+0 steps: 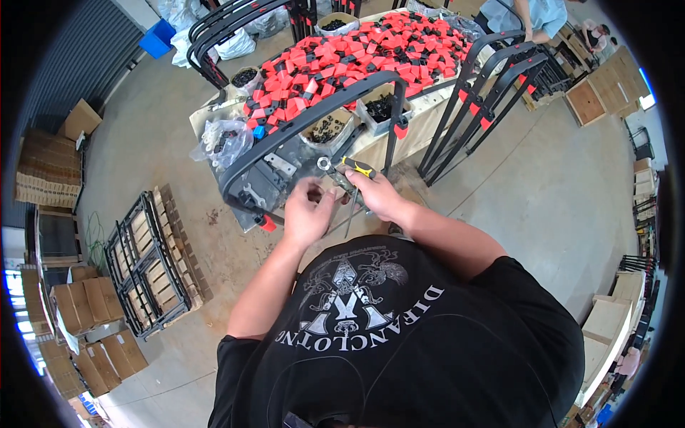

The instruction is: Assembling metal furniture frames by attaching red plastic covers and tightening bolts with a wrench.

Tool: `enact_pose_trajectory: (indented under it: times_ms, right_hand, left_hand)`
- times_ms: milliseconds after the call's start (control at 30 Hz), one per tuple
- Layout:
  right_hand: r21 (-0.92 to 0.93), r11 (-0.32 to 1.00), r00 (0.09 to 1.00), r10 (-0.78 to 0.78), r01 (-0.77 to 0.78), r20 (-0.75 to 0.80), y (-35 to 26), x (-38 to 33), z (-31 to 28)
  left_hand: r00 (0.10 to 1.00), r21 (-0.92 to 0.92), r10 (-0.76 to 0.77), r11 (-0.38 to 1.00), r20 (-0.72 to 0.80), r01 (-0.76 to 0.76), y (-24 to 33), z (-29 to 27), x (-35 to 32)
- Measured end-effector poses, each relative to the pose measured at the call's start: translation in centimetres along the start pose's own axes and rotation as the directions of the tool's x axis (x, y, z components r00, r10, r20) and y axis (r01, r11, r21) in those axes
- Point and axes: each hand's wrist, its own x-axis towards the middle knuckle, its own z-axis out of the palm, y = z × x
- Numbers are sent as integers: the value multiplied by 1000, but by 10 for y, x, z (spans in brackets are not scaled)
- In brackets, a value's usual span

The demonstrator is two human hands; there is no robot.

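My right hand [378,196] is closed around a screwdriver with a yellow-and-black handle [359,167] and a metal ring-headed wrench [325,164]. A thin metal rod [349,221] slants down below that hand. Close by, my left hand [308,207] has its fingers curled together, slightly blurred; what they pinch, if anything, is hidden. Over the bench's near edge stands a black bent tube frame [307,110] with red end pieces [401,132], arching beyond both hands. An open-ended wrench [252,195] lies on the dark bench surface to the left.
Red and black plastic parts [357,60] are heaped across the bench. Tubs of small black parts [382,107] and a plastic bag [225,139] stand nearby. More tube frames [492,100] lean right. A pallet with black frames [150,264] sits left. Another person [524,18] works opposite.
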Motion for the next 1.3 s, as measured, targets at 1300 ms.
enact_pose_trajectory:
  times_ms: [1300]
  right_hand:
    - [167,973,971,188,-162,-150,-44,161,-297]
  left_hand:
    - [726,-546,-491,480,481,687,84,229,188]
